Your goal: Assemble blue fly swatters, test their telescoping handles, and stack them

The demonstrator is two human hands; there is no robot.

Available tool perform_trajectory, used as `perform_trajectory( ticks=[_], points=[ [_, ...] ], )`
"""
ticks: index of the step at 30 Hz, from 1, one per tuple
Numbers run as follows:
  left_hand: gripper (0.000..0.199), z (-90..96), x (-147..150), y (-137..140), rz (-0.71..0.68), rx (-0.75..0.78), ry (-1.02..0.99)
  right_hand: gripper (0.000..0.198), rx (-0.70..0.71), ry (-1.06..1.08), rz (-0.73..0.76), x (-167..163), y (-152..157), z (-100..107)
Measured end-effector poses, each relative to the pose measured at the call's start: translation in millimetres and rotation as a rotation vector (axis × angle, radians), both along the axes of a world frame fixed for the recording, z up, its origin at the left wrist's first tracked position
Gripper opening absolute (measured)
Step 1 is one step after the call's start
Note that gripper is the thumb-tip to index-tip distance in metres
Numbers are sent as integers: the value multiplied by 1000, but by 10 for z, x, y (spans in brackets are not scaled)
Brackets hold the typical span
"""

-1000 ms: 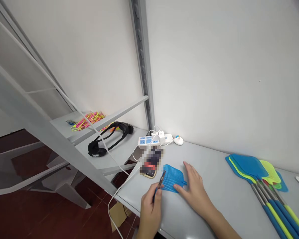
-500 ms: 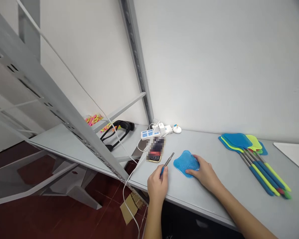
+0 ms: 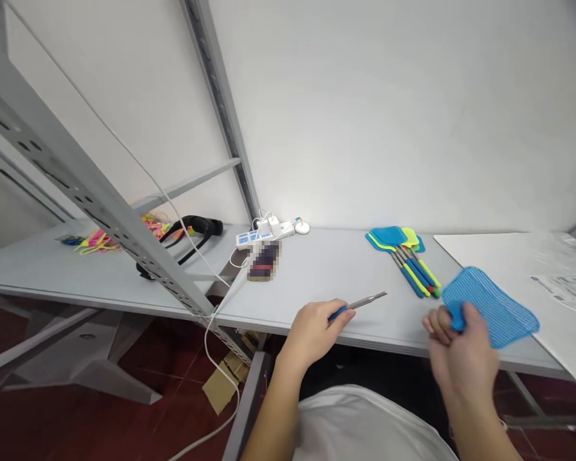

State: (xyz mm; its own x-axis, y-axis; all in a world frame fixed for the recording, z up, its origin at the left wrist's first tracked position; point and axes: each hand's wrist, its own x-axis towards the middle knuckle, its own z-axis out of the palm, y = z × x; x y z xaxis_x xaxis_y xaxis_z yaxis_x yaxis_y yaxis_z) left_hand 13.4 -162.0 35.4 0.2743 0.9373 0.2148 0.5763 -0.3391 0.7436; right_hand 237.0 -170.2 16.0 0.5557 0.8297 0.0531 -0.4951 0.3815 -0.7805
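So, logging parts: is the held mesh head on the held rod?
Off: right hand holds mesh head, left hand holds rod, apart.

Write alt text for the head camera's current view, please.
A person's left hand holds a blue-handled metal rod, and the right hand a blue mesh fly-swatter head. Beyond them, blue and yellow-green fly swatters lie on a gray table.

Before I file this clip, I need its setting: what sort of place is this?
Probably a workroom or storeroom: there's a slotted metal post, a long grey table, and a pile of fly swatters lying on it.
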Motion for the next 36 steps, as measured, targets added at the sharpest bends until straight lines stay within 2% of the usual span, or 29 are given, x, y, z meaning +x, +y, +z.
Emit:
perform_trajectory(
  ticks=[2,5,11,16,22,36],
  points=[
    [32,80,90,-72,-68,-7,11,26,50,-5,-35,-205,-91,121],
    [33,192,158,-171,-155,-36,51,24,103,-63,-69,-394,-201,218],
    [38,344,162,-252,-280,-127,109,27,90,-53,-163,-357,-225,241],
    [39,360,230,-265,-367,-155,124,28,56,-45,-215,-352,-174,209],
    [38,338,334,-269,-402,-186,110,31,67,0,-127,-384,-155,218],
    [40,331,355,-287,-403,-223,94,30,81,-78,-242,-319,-125,236]
  ],
)
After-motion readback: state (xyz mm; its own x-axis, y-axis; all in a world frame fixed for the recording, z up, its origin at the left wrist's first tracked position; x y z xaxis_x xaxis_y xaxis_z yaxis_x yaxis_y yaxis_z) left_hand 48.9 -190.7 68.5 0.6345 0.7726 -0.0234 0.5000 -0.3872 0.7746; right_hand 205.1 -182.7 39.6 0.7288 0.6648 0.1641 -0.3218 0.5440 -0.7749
